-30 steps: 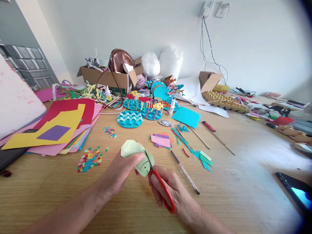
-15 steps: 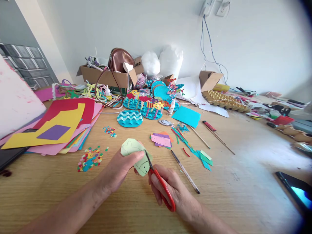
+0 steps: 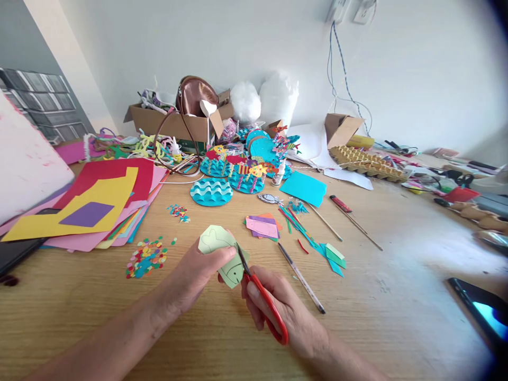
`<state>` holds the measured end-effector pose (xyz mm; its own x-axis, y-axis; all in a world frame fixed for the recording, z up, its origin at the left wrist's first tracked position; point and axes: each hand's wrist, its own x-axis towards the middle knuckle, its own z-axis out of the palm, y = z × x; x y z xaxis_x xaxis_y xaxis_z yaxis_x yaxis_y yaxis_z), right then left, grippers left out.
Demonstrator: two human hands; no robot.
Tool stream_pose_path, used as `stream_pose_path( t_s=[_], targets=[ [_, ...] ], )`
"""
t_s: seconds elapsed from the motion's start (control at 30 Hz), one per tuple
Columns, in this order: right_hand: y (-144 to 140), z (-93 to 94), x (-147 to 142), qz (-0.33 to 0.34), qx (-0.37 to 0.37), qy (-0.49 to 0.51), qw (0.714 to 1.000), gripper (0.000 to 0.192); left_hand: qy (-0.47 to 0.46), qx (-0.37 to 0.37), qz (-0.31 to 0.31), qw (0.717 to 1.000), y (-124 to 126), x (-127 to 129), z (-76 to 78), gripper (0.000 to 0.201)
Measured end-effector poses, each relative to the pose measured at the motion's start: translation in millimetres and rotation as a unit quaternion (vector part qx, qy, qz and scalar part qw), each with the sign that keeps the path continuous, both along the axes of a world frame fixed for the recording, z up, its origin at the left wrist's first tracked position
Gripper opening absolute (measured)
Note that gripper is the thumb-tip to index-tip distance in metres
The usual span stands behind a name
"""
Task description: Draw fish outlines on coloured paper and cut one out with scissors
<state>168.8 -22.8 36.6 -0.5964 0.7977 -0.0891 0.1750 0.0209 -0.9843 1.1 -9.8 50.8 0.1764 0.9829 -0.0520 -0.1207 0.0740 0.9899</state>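
My left hand (image 3: 198, 275) pinches a light green paper piece (image 3: 222, 254) with a fish drawn on it, held just above the wooden table (image 3: 377, 296). My right hand (image 3: 281, 312) grips red-handled scissors (image 3: 262, 296); their blades sit at the paper's right edge, beside the fish's head. Both hands are near the table's front edge, close together.
A pencil (image 3: 301, 278) lies right of my hands. Confetti bits (image 3: 146, 258) and a stack of coloured paper sheets (image 3: 91, 209) are to the left. Blue wave discs (image 3: 211, 191), paper scraps (image 3: 262, 227), sticks (image 3: 349, 219), cardboard boxes (image 3: 174, 124) lie further back. A phone (image 3: 480, 312) rests at the right.
The green paper has turned slightly in my left hand and the scissors have worked a little further along its edge. Everything else stays put.
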Motion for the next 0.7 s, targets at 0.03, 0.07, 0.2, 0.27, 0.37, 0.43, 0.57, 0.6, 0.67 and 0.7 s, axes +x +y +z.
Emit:
stream_pose_path(
  t_s=[0.03, 0.07, 0.2, 0.27, 0.37, 0.43, 0.57, 0.6, 0.67, 0.7],
  targets=[
    [0.1, 0.3, -0.1, -0.001, 0.002, -0.002, 1.000, 0.048, 0.002, 0.001, -0.001, 1.000, -0.1, -0.1, -0.1, 0.013],
    [0.3, 0.4, -0.2, -0.001, 0.004, -0.003, 1.000, 0.049, 0.003, 0.002, 0.001, 1.000, -0.1, 0.0, -0.1, 0.013],
    [0.9, -0.7, 0.1, -0.003, 0.010, -0.008, 1.000, 0.048, 0.000, -0.004, 0.004, 1.000, -0.2, 0.4, 0.4, 0.013],
    [0.9, -1.4, 0.3, -0.002, 0.010, -0.010, 1.000, 0.048, 0.000, -0.005, 0.005, 1.000, -0.2, 0.5, 0.6, 0.013],
    [0.9, -1.8, 0.4, -0.006, 0.016, -0.019, 1.000, 0.048, 0.003, -0.003, 0.006, 1.000, -0.1, 0.6, 0.9, 0.014],
    [0.9, -1.7, 0.4, -0.013, 0.019, -0.027, 0.999, 0.047, 0.001, -0.003, 0.002, 1.000, 0.1, 0.7, 1.1, 0.014],
    [1.0, -2.2, 0.8, -0.017, 0.025, -0.035, 0.999, 0.047, -0.006, -0.006, 0.003, 1.000, 0.4, 0.5, 1.1, 0.012],
    [1.0, -2.5, 0.9, -0.016, 0.029, -0.036, 0.999, 0.047, -0.007, -0.007, 0.004, 1.000, 0.3, 0.4, 0.9, 0.012],
    [1.2, -3.1, 0.9, -0.018, 0.038, -0.040, 0.998, 0.047, -0.009, -0.010, 0.004, 1.000, 0.1, -0.1, 0.3, 0.012],
    [1.2, -3.3, 0.7, -0.020, 0.040, -0.043, 0.998, 0.047, -0.010, -0.010, 0.003, 1.000, -0.1, -0.4, -0.1, 0.013]
  ],
)
